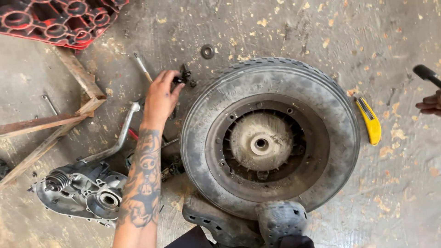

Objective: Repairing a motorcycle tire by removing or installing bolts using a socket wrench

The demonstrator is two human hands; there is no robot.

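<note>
A dusty scooter wheel with its tyre (271, 138) lies flat on the concrete floor, hub facing up. My left hand (161, 96) reaches out to the wheel's upper left, and its fingertips close on a small black bolt-like part (184, 76). At the right edge of the view my right hand (429, 104) shows only its fingers, curled just below a black handle (426, 73); whether it grips the handle is unclear. My grey clog (280, 220) rests against the tyre's near edge.
A grey engine casing (82, 190) with a spring and a kick lever (120, 138) lies at the left. A yellow utility knife (370, 120) lies right of the tyre. A washer (207, 51), a screwdriver (142, 66), a rusty metal frame (78, 78) and a red crate (59, 20) sit farther back.
</note>
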